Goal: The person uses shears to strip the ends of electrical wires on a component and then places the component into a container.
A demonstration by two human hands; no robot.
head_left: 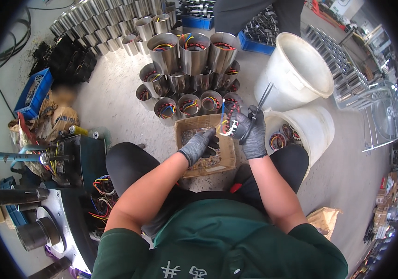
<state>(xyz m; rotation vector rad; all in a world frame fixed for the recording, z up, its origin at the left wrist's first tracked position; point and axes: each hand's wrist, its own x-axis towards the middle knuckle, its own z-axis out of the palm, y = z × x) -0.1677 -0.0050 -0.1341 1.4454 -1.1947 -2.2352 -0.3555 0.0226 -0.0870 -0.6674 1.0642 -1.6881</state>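
"So, what's in the R hand (254, 136)?"

"Stator (229, 126), ring-shaped, red, black & white bits showing. R grip's closed around it, plus a dark tool (265, 96) w/ 2 long thin prongs pointing up & away from the body. Can't tell its exact type."

"And the L hand (201, 146)?"

"Just L of the stator, grey glove, same as R. Fingers curled in by a yellow wire (220, 124); can't tell if they're shut on it. A blue wire (223, 108) sticks up past the stator."

"Where's the stator, exactly?"

"Up in the air, btwn the hands, nearer R, over the far R part of a cardboard box (228, 156). Box is on the floor (120, 93) btwn the knees & the cans, w/ small scraps (208, 163) in it."

"Cans?"

"Steel cans (164, 59), stacked past the box. Stators & coloured wires show inside many. More cans in rows, top L."

"OK, R side?"

"2 white tubs. Far tub (275, 74), mouth up; near tub (320, 130) lies on its side w/ a few wound stators (278, 141) in it. Brown paper (324, 219), lower R."

"L side?"

"Blue crate (32, 95), far L; machine (71, 221) w/ a metal plate, lower L."

"Anyone else?"

"Co-worker's dark trouser legs (261, 11), top, by a blue bin (257, 45) of metal parts."
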